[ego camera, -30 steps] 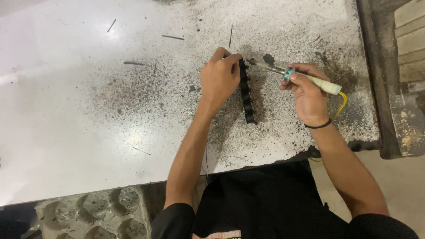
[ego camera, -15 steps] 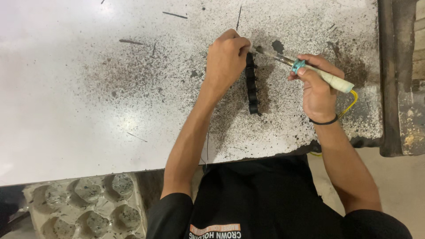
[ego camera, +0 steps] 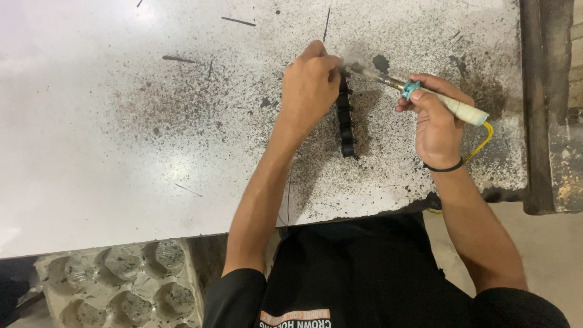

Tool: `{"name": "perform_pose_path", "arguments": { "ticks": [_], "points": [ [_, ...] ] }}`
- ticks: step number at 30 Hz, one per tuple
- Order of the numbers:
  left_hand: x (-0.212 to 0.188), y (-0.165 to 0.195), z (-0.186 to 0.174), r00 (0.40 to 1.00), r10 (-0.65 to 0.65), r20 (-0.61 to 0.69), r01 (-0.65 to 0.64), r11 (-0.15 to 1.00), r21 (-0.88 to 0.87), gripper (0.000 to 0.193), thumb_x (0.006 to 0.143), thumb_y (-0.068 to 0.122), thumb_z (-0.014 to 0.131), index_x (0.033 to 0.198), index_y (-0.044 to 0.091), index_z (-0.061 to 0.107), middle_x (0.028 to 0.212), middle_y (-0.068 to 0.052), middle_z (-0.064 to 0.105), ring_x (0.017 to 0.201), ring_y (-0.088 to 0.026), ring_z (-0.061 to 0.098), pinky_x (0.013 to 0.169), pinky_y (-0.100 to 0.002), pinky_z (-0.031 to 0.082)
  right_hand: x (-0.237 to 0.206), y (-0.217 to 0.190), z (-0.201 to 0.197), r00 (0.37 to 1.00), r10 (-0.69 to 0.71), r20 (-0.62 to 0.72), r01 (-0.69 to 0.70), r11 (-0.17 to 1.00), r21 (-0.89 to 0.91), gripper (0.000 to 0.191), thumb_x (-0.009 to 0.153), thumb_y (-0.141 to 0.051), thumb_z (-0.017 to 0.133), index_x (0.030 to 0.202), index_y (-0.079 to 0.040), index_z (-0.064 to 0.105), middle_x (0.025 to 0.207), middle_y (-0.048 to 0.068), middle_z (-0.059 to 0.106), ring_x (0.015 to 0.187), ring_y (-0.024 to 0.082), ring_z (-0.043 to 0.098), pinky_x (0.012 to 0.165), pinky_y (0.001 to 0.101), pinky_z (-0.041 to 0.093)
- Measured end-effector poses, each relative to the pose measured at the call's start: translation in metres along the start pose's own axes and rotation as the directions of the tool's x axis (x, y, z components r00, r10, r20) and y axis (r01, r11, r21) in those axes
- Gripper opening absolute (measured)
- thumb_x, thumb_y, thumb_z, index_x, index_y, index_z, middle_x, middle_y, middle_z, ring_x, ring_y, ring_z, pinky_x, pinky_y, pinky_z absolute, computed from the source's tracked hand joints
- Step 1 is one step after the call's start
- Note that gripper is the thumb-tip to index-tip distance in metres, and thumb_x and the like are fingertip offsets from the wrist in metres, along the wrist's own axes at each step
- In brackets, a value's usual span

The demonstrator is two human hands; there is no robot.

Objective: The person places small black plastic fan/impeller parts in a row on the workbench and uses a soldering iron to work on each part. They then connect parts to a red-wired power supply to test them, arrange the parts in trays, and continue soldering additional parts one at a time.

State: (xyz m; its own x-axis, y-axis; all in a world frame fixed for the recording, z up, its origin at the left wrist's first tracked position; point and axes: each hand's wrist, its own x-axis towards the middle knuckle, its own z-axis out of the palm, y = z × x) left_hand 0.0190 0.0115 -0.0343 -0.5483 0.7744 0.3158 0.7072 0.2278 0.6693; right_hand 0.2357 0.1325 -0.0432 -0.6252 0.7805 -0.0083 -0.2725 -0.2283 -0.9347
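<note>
**A:** Identify the work surface.

**B:** A large white tabletop, speckled and scorched with black marks (ego camera: 152, 152), fills the upper two thirds of the frame. The darkest staining lies at upper centre and upper right. A dark metal frame rail (ego camera: 537, 103) runs down the right edge.

**A:** Other items, in descending size?

**B:** A clear moulded plastic tray with round cups (ego camera: 121, 282) sits at lower left, below the table edge. Several thin dark metal slivers (ego camera: 238, 21) lie scattered across the upper part of the table.

**A:** Locate the workpiece.

**B:** A narrow black segmented plastic strip (ego camera: 346, 127) lies flat on the table at upper centre, oriented vertically, between the two hands.

**A:** Left hand status?

**B:** The left hand (ego camera: 308, 88) is at upper centre, fingers curled closed and pinching the top end of the strip, holding it against the table.

**A:** Right hand status?

**B:** The right hand (ego camera: 434, 118) is at upper right, closed around a soldering iron with a cream handle and teal collar (ego camera: 425, 94). The metal tip points left and meets the strip's top end just beside the left fingertips. A yellow cord (ego camera: 483, 143) leaves the handle's rear. A thin black band (ego camera: 443, 167) circles the wrist.
</note>
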Motion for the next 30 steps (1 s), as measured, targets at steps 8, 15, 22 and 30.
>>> {"name": "perform_pose_path", "arguments": {
  "ticks": [8,15,22,30],
  "points": [
    [0.002,-0.005,0.009,0.999,0.030,-0.014,-0.029,0.999,0.032,0.011,0.086,-0.001,0.070,0.090,0.002,0.079,0.089,-0.012,0.068,0.064,-0.025,0.071,0.056,-0.035,0.059,0.001,0.001,-0.003,1.000,0.017,-0.004,-0.017,1.000,-0.011,0.024,0.098,0.002,0.063,0.119,0.010,0.070,0.103,0.017,0.071,0.085,0.024,0.070,0.077,0.0389,0.062],
    [0.000,0.002,0.016,1.000,-0.010,0.023,0.006,0.985,0.171,0.010,0.089,-0.002,0.066,0.088,-0.003,0.076,0.089,-0.014,0.064,0.059,-0.027,0.070,0.049,-0.038,0.057,0.002,-0.003,-0.003,0.999,-0.041,0.001,0.041,0.999,-0.004,0.022,0.101,0.001,0.062,0.120,0.010,0.070,0.103,0.016,0.070,0.087,0.024,0.070,0.078,0.0388,0.062],
    [-0.002,0.006,0.007,0.994,0.054,-0.094,-0.047,0.996,0.071,0.007,0.079,0.002,0.071,0.083,0.001,0.076,0.087,-0.011,0.065,0.066,-0.031,0.070,0.061,-0.041,0.058,0.002,-0.004,-0.001,0.999,-0.050,0.020,0.050,0.999,-0.008,0.023,0.098,0.003,0.062,0.119,0.009,0.069,0.104,0.015,0.069,0.088,0.023,0.070,0.081,0.0379,0.062],
    [-0.005,0.004,0.004,0.991,0.045,-0.126,-0.042,0.999,0.026,0.009,0.086,0.004,0.072,0.091,0.007,0.079,0.089,-0.008,0.069,0.071,-0.030,0.071,0.064,-0.042,0.058,0.003,-0.004,-0.001,0.998,-0.032,0.048,0.032,0.999,-0.003,0.023,0.098,0.005,0.062,0.119,0.010,0.069,0.107,0.016,0.070,0.092,0.022,0.069,0.083,0.0391,0.062]
  ]
}}
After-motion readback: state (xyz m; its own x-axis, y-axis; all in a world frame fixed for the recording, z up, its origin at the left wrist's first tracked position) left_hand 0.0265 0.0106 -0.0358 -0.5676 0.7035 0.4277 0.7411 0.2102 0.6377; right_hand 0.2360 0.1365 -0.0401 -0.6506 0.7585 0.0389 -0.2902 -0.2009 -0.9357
